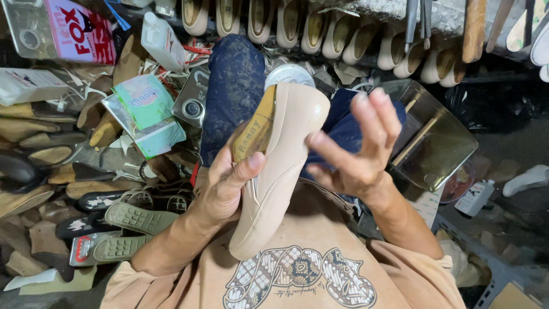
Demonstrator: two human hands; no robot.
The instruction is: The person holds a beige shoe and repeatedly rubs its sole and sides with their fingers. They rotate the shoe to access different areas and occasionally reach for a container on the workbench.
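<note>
My left hand (220, 186) grips a beige flat shoe (280, 166) mounted on a wooden last (254, 130), toe pointing up and away from me. The thumb presses on the shoe's side near the opening. My right hand (357, 146) hovers just right of the shoe with fingers spread, the fingertips close to the toe area but holding nothing. Below both hands lie my tan shirt with a patterned print and my dark blue trousers (234, 91).
A row of beige shoes (297, 26) lines the shelf at the top. A glass tray (434, 134) with a stick sits to the right. Wooden lasts (51, 154), green rubber soles (134, 218), packets and bottles crowd the left.
</note>
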